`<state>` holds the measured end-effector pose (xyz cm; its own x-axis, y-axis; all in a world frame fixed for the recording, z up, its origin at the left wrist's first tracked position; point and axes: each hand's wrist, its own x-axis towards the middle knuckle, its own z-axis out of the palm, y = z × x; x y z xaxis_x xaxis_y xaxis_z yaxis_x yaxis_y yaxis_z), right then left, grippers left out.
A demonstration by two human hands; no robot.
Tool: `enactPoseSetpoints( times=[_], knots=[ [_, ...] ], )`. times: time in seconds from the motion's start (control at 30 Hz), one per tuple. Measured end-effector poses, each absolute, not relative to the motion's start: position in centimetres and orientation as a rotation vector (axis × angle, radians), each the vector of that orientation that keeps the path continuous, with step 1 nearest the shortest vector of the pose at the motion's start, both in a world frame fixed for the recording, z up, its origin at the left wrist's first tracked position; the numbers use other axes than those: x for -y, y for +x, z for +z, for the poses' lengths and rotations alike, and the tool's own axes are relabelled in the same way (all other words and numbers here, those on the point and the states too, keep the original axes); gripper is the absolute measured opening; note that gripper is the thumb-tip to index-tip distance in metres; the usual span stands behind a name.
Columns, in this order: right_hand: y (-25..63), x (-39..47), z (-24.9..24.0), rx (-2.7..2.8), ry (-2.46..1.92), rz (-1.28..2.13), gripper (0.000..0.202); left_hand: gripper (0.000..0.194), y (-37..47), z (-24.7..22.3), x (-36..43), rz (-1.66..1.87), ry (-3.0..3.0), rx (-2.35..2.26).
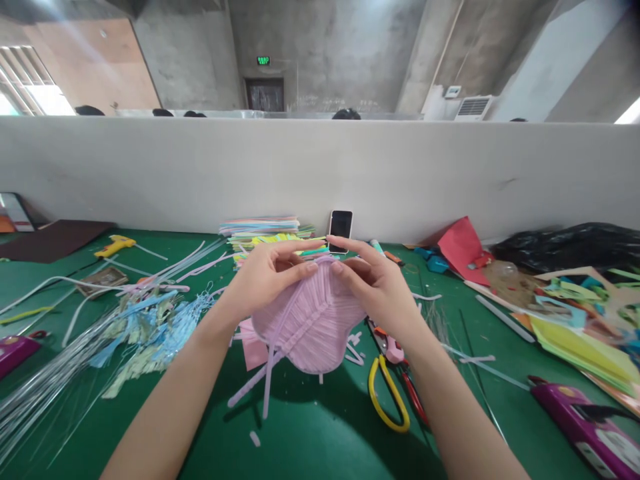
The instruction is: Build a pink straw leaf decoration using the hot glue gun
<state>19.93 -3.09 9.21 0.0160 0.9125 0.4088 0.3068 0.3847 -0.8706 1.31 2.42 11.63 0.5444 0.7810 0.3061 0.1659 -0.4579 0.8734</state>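
Note:
A lilac paper leaf [313, 327] with fine pleats and a raised middle rib hangs between my hands, above the green table. My left hand [275, 270] pinches its upper edge between thumb and fingers. Close beside it, my right hand [373, 277] pinches the same edge, with the index finger stretched along the top. Two narrow lilac strips trail from the leaf's lower left, one of them a wrapped stem [250, 387]. Part of the leaf's upper side is hidden behind my fingers.
Yellow-handled scissors [389, 397] and red-handled pliers [414, 398] lie right of the leaf. Wires and blue fringed paper [175, 327] spread at left, near a yellow glue gun [115, 247]. Purple devices [583, 427] sit at both sides. A phone [341, 223] leans against the partition [320, 160].

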Motion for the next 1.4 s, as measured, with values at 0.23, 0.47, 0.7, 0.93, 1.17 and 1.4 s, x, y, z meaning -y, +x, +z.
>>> enactPoseSetpoints(
  times=[0.23, 0.47, 0.7, 0.93, 1.17, 1.4],
  knots=[
    [21.1, 3.4, 9.6, 1.636, -1.091, 0.763, 0.023, 0.019, 1.5, 11.6, -2.1, 0.876, 1.93, -0.755],
    [22.2, 3.4, 9.7, 1.625, -1.184, 0.715, 0.023, 0.021, 2.2, 10.7, -1.9, 0.865, 2.048, -0.767],
    [24.0, 3.6, 9.7, 1.559, -1.206, 0.676, 0.025, 0.022, 0.2, 9.3, -0.6, 1.043, 2.623, -0.702],
    [23.9, 3.2, 9.4, 1.574, -1.223, 0.762, 0.024, 0.028, -0.7, 8.8, -1.0, 1.028, 3.024, -0.482],
    [24.1, 3.0, 9.1, 1.573, -1.228, 0.806, 0.021, 0.035, -1.3, 8.6, -1.7, 0.915, 3.041, -0.497],
    [23.6, 2.9, 9.0, 1.605, -1.248, 0.768, 0.023, 0.043, -1.7, 9.2, -1.7, 0.654, 2.883, -0.688]
  ],
)
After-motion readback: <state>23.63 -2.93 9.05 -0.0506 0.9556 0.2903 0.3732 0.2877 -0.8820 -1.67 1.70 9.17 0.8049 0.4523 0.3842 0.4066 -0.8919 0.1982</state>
